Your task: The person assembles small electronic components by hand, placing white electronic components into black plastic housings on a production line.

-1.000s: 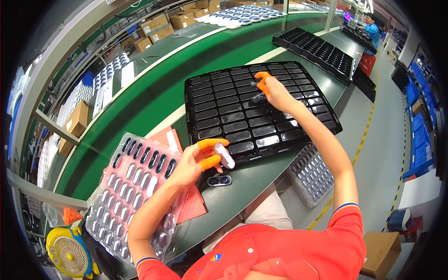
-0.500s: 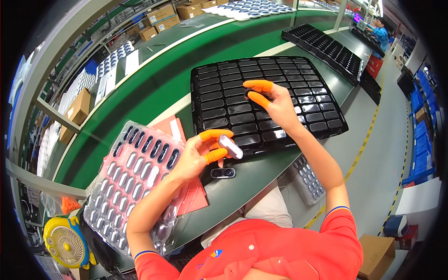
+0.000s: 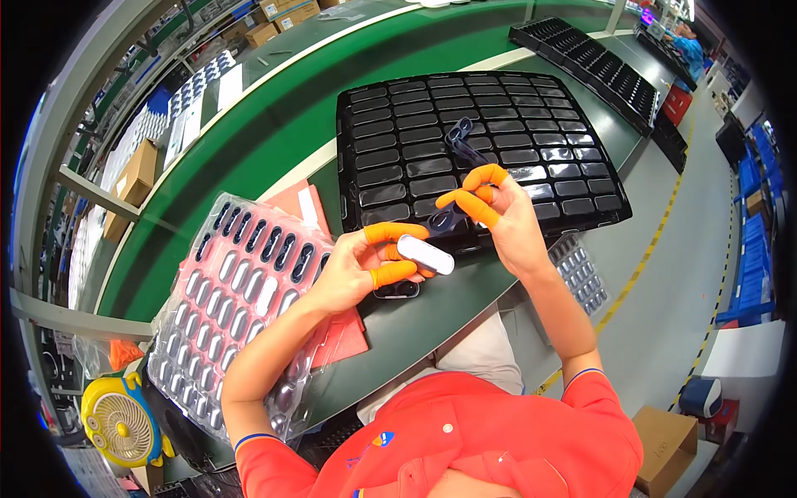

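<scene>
My left hand [image 3: 357, 266], with orange finger cots, grips a silver-white oval case [image 3: 426, 255] above the table's front edge. Just right of it, my right hand [image 3: 502, 212] has its orange-covered fingers pinched together. A dark oval piece with a ring-shaped opening [image 3: 442, 219] appears at those fingertips; the fingers partly cover it. On the black compartment tray [image 3: 398, 207] behind my hands lies a dark glossy strip with two rounded openings [image 3: 462, 137]. Below my left fingers, another dark oval part with a silver rim [image 3: 398, 290] sits on the table, partly hidden.
At left, a clear plastic tray [image 3: 220, 286] of silver oval cases and dark parts rests on pink sheets [image 3: 340, 336]. A yellow fan [image 3: 124, 423] stands beyond it. A green conveyor belt [image 3: 299, 137] runs behind. Black trays [image 3: 585, 70] lie far right, near a person in blue [image 3: 687, 54].
My right hand has come down and nearer my left hand. The dark strip on the black tray now shows where that hand was. The view has shifted slightly.
</scene>
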`<action>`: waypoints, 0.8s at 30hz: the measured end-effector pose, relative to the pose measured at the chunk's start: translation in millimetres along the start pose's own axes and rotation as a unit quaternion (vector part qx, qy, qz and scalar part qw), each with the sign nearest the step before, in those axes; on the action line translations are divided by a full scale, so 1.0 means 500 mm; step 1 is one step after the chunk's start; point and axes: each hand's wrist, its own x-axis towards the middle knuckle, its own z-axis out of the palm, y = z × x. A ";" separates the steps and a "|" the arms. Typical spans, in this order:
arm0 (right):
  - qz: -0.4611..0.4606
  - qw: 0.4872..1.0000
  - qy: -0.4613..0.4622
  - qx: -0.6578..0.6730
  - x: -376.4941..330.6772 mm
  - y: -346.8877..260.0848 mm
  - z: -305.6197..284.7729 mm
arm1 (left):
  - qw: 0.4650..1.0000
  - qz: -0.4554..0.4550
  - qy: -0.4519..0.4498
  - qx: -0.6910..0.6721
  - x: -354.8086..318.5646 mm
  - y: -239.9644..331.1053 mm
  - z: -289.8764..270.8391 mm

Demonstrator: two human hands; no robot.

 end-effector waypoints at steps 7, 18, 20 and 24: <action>0.002 1.000 0.009 -0.005 -0.013 0.018 0.002 | 1.000 -0.004 0.013 -0.013 0.003 -0.010 -0.002; 0.016 0.999 -0.001 0.028 -0.018 0.027 0.008 | 0.999 0.028 0.026 0.002 -0.002 -0.017 -0.003; -0.034 0.999 0.026 0.020 -0.028 0.034 0.017 | 0.999 0.038 0.032 0.012 -0.001 -0.018 -0.007; -0.118 0.989 0.041 -0.080 -0.049 0.058 0.031 | 0.999 0.026 0.047 0.007 -0.003 -0.023 -0.015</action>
